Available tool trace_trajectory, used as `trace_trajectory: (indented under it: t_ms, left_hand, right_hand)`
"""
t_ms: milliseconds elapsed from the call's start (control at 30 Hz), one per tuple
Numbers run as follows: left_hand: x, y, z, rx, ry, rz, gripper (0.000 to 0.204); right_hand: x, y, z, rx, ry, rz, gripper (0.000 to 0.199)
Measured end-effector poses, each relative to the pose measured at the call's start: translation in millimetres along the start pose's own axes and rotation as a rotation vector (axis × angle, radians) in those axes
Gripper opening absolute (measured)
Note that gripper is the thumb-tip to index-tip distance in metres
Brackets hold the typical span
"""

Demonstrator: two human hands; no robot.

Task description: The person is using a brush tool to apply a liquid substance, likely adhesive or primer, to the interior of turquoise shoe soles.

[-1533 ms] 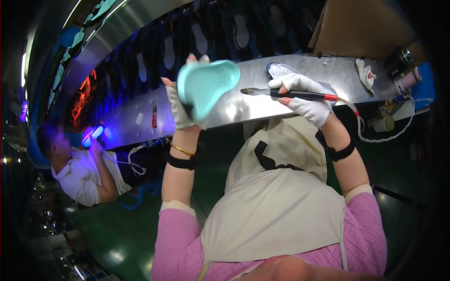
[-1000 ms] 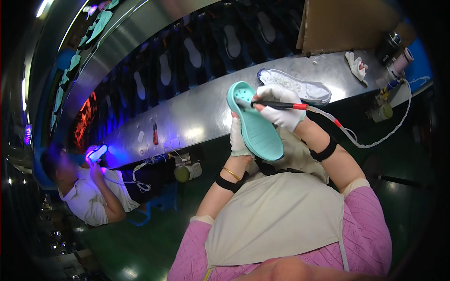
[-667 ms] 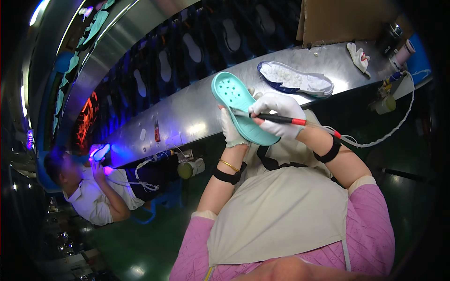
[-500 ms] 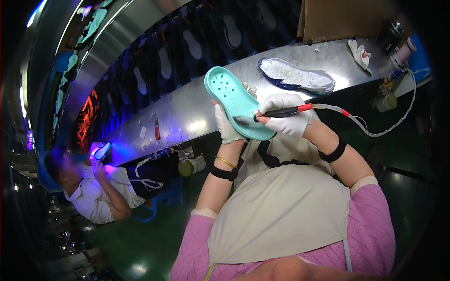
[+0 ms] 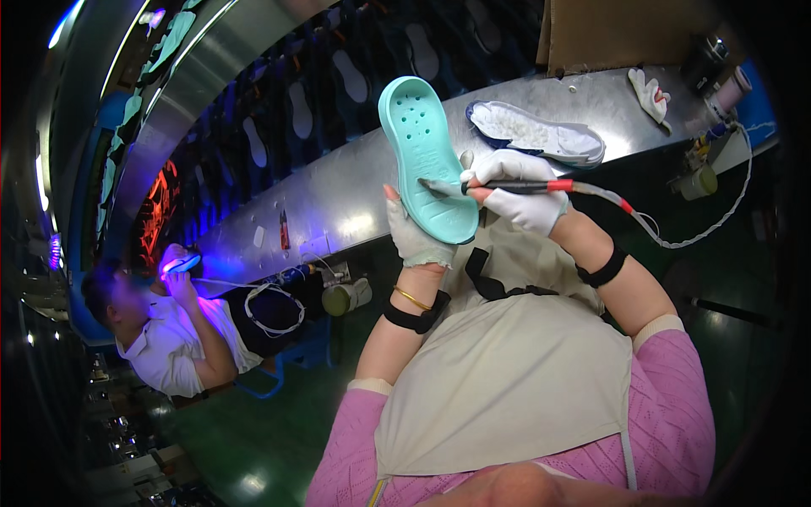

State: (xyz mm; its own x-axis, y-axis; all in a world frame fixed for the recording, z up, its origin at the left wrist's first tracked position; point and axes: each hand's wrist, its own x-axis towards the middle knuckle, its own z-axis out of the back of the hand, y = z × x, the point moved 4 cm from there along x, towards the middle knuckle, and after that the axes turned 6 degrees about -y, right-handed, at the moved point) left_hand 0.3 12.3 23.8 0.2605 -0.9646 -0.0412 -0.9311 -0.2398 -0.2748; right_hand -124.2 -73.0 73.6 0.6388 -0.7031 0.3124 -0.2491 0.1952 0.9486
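A turquoise shoe sole (image 5: 428,160) with several small holes near its far end is held up over the bench edge. My left hand (image 5: 417,236), in a white glove with bare fingertips, is closed around its near left side; some of its fingers are hidden behind the sole. My right hand (image 5: 525,188), gloved likewise, grips a black-handled brush (image 5: 498,188) with red bands and a pale hose at its back end. The brush's dark bristles (image 5: 441,188) lie against the sole's inner face, toward its near half.
On the metal bench (image 5: 338,198) behind the sole lies a white-and-navy shoe sole (image 5: 541,135). A spare white glove (image 5: 650,97) rests farther right, near a cardboard box (image 5: 621,34). Soles pass on a dark conveyor (image 5: 372,51) beyond. A co-worker (image 5: 182,338) sits at left.
The turquoise sole has tipped more upright, its far end rising. The brush has shifted left across its face. At left, the co-worker's hands and held piece have turned slightly.
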Motion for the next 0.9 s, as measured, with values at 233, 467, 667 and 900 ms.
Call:
trace_trajectory:
  t_ms: [233,467,667,900]
  left_hand:
    - [10,3,-8,-0.057,-0.076,-0.014,0.077]
    - [15,-2,-12,0.092,-0.120,0.028,0.081]
    - [23,-10,-22,0.214,-0.088,0.134,0.082]
    - [26,-7,-18,0.309,-0.052,0.254,0.081]
  right_hand:
    - [-16,-22,-10,0.095,0.004,-0.282,0.009]
    - [-14,-1,-9,-0.044,0.166,-0.018,0.009]
    - [-8,-8,-3,0.030,0.165,-0.064,0.009]
    - [-17,-23,-1,0.227,0.086,-0.382,0.006]
